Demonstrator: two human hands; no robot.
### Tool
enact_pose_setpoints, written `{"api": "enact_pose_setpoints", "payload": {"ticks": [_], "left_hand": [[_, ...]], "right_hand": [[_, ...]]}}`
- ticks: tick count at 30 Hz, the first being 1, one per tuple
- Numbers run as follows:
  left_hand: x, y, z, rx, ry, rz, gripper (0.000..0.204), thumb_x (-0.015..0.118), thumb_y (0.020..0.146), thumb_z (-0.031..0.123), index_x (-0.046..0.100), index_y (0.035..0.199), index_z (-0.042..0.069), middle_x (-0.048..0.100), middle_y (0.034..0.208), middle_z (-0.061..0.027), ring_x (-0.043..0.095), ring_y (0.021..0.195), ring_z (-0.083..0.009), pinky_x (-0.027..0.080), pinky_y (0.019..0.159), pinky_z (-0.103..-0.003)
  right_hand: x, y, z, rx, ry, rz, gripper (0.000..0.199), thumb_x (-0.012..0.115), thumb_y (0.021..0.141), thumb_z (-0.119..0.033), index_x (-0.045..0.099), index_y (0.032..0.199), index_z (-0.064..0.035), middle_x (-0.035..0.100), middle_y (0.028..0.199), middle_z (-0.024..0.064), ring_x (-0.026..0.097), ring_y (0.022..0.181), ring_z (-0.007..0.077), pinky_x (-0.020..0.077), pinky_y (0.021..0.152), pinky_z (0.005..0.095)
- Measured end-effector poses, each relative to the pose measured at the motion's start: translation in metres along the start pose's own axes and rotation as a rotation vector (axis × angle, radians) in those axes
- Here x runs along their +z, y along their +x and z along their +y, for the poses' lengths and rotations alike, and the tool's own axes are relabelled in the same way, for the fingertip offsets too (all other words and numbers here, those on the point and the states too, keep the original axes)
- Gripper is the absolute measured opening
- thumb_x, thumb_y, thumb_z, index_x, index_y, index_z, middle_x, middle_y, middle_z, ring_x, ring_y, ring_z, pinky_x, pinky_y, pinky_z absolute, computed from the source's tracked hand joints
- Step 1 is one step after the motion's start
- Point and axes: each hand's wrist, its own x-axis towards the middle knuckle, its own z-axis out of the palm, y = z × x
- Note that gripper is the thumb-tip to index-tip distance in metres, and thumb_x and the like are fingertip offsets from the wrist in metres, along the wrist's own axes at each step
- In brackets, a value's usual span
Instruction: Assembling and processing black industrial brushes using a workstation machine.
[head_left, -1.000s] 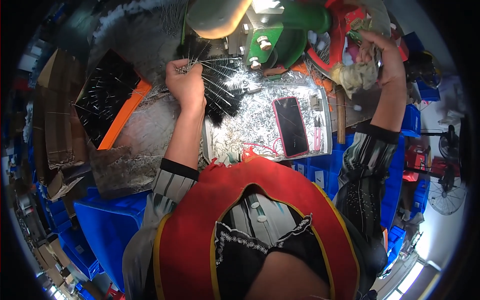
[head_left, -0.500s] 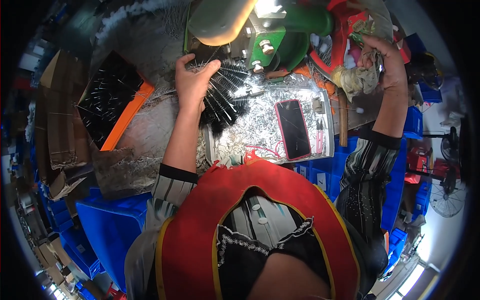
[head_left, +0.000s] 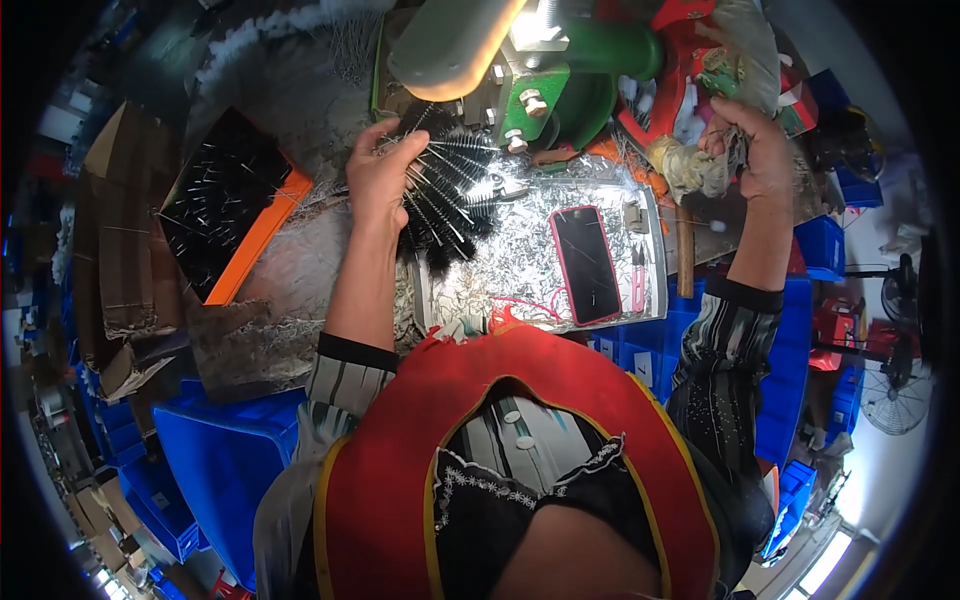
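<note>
My left hand [head_left: 380, 172] pinches a fanned bundle of black twisted-wire brushes [head_left: 440, 200], with wire stems catching the light, just beneath the green press [head_left: 540, 95]. The tips of the brushes hang over a tray [head_left: 500, 260] covered in metal scraps. On the right, my right hand [head_left: 755, 150] is closed around a cloth-wrapped handle [head_left: 690, 165] beside the press's red wheel [head_left: 672, 100]. The fingers on the handle are partly hidden. A lit lamp head [head_left: 450, 50] covers part of the press above my left hand.
A phone with a red edge [head_left: 586, 262] and a pink-handled tool [head_left: 638, 280] lie on the tray. To the left is an orange-edged box [head_left: 262, 235] full of black brushes. A wooden handle [head_left: 685, 250] stands right of the tray; a blue bin [head_left: 225, 440] is below left.
My right hand has shifted slightly left and down with the cloth-wrapped handle, and the red wheel has turned a little. My left hand keeps its pinch on the brushes, nearly in place.
</note>
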Motion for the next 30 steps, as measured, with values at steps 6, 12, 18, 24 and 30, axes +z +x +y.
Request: {"api": "enact_pose_setpoints", "payload": {"ticks": [6, 12, 18, 24, 30], "left_hand": [[-0.013, -0.002, -0.004, -0.010, 0.005, -0.010, 0.030, 0.072, 0.071, 0.002, 0.055, 0.095, 0.003, 0.059, 0.077, -0.0047, 0.055, 0.057, -0.0090, 0.042, 0.046, -0.020], [-0.018, 0.005, -0.009, -0.012, 0.099, -0.062, 0.027, 0.071, 0.073, 0.004, 0.054, 0.094, 0.005, 0.057, 0.075, -0.0025, 0.051, 0.055, -0.0076, 0.038, 0.043, -0.020], [-0.020, -0.002, -0.006, -0.077, 0.106, -0.143, 0.033, 0.071, 0.075, 0.008, 0.051, 0.102, 0.007, 0.057, 0.075, -0.0032, 0.051, 0.055, -0.0075, 0.038, 0.043, -0.020], [-0.014, -0.010, 0.002, -0.036, 0.143, -0.221, 0.044, 0.071, 0.074, 0.006, 0.049, 0.112, 0.003, 0.056, 0.084, -0.0064, 0.055, 0.061, -0.0109, 0.047, 0.051, -0.023], [-0.015, -0.002, -0.009, 0.085, 0.076, -0.165, 0.027, 0.070, 0.069, -0.001, 0.052, 0.090, 0.003, 0.055, 0.074, -0.0041, 0.053, 0.056, -0.0104, 0.043, 0.048, -0.023]], "right_hand": [[0.049, -0.048, 0.023, -1.105, -0.735, 0.792, 0.025, 0.070, 0.072, -0.010, 0.055, 0.090, -0.0007, 0.056, 0.086, 0.0115, 0.056, 0.074, 0.0206, 0.0453, 0.065, 0.0301], [0.169, -0.093, 0.082, -0.915, -0.357, -0.187, 0.013, 0.062, 0.072, 0.007, 0.054, 0.082, 0.0031, 0.057, 0.099, 0.0158, 0.056, 0.077, 0.0183, 0.0464, 0.069, 0.0264], [0.205, -0.069, 0.109, -0.883, -0.794, -0.226, 0.015, 0.064, 0.074, -0.006, 0.058, 0.079, 0.0064, 0.054, 0.111, 0.0205, 0.056, 0.095, 0.0314, 0.0475, 0.080, 0.0349], [0.217, -0.051, 0.132, -0.964, -0.698, -0.253, 0.032, 0.061, 0.077, -0.006, 0.054, 0.107, 0.0054, 0.054, 0.107, 0.0135, 0.052, 0.083, 0.0278, 0.0458, 0.074, 0.0338], [0.197, -0.063, 0.128, -0.535, -0.532, -0.247, 0.026, 0.061, 0.077, -0.012, 0.059, 0.100, -0.0003, 0.061, 0.094, 0.0104, 0.058, 0.088, 0.0246, 0.0482, 0.075, 0.0327]]}}
